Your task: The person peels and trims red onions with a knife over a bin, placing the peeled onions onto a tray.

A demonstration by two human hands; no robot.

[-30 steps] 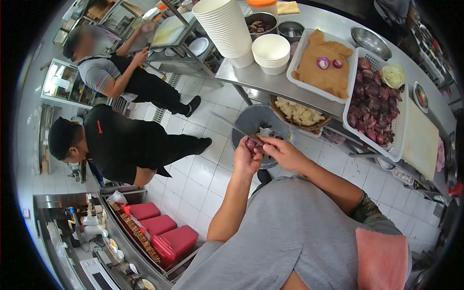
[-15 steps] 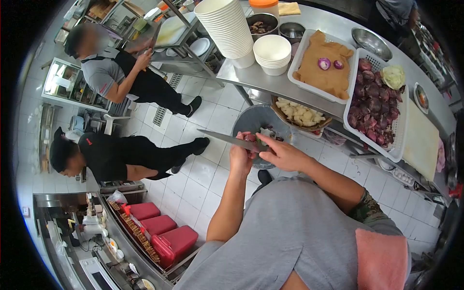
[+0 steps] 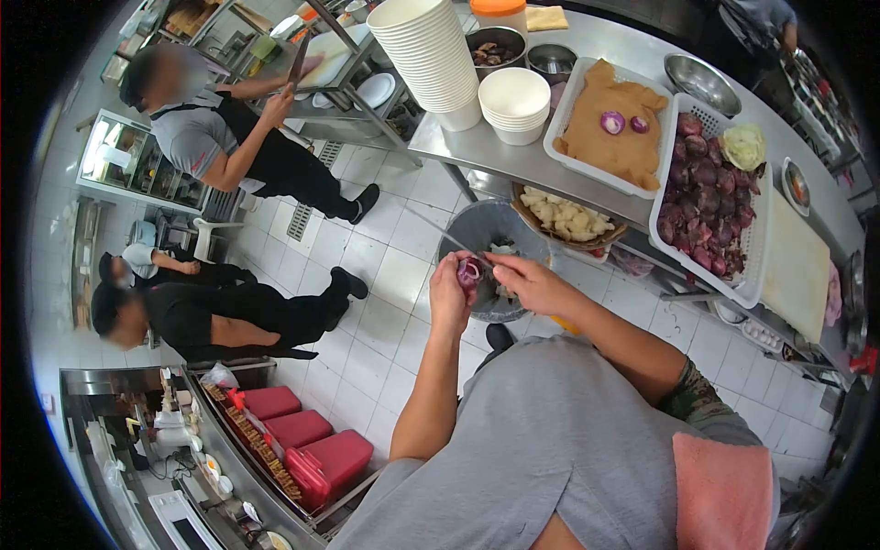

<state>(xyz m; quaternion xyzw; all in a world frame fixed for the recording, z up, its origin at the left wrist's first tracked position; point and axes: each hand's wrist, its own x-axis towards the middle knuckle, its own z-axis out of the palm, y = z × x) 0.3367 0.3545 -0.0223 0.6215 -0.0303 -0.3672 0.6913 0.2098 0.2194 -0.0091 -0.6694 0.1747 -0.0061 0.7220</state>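
My left hand (image 3: 451, 291) is closed around a red onion (image 3: 470, 273), whose cut, paler face shows. Close on its right, my right hand (image 3: 530, 282) grips a knife (image 3: 445, 234) by the handle, with the long blade pointing up and to the left, seen nearly edge-on. Both hands are over a grey bin (image 3: 472, 223) with scraps inside. On the counter, two peeled onions (image 3: 612, 123) lie on brown paper (image 3: 596, 151) in a white tray. Many unpeeled red onions (image 3: 706, 197) fill the white basket beside it.
A stack of white tubs (image 3: 426, 55) stands on the steel counter (image 3: 440, 139). Below its edge is a basket of pale ginger-like pieces (image 3: 564, 215). At left are several co-workers, one holding a knife (image 3: 299, 60). Red bins (image 3: 330, 458) stand lower left.
The blade, flat across the onion half a second ago, has turned edge-on. More of the onion's cut face shows. At left, one person has shifted and another has come into view behind.
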